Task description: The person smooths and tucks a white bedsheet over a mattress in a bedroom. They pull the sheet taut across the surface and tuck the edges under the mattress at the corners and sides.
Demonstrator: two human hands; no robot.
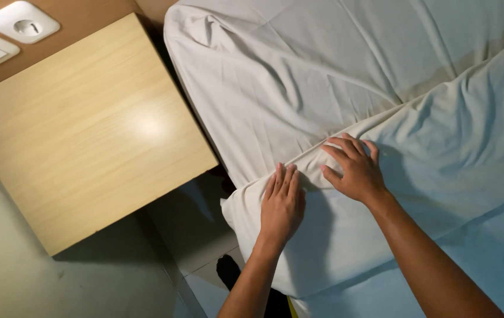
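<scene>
left hand (pixel 281 206): bare, no rings | right hand (pixel 355 168): bare | forearms: sleeveless

Plain white sheet (pixel 275 88); pale wood-grain nightstand (pixel 87 129).

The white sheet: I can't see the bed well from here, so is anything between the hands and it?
Nothing visible. The left hand and the right hand both lie flat on the white sheet, near its folded edge.

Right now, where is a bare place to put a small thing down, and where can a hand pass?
The wooden bedside table top is bare, bordered by the wall sockets and the bed. The dark gap between table and mattress lets a hand pass. The sheet edge is crowded: left hand and right hand press the white sheet there.
</scene>
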